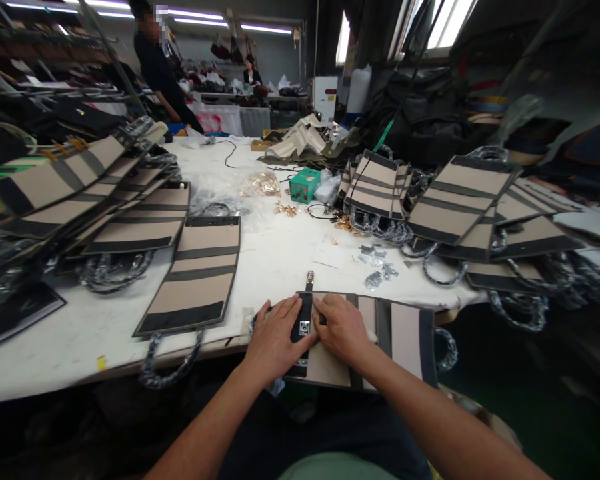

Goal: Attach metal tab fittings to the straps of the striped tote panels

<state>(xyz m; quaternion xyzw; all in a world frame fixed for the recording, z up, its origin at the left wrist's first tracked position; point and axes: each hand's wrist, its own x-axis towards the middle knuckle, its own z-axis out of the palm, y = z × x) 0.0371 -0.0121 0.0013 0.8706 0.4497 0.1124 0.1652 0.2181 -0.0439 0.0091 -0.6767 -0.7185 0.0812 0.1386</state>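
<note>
A beige bag panel [407,335] with dark bands lies across the table's front edge, close to my body. My left hand [277,337] rests over its left end, fingers extended and thumb spread below a small square metal clasp plate [305,327]. That plate sits on the panel's black end strip. My right hand [344,328] is closed, its bent fingers gripping the panel along the strip's right side. A narrow dark tab [310,281] with a metal fitting sticks out beyond the far edge. A plastic-wrapped handle [447,350] loops out at the right end.
Another panel [204,270] lies to the left, beside a stack of panels [135,217]. More panels [460,200] are piled right. Metal pieces [380,267], brass-coloured parts [286,210] and a green box [305,185] lie farther back. One person [163,70] stands beyond the table.
</note>
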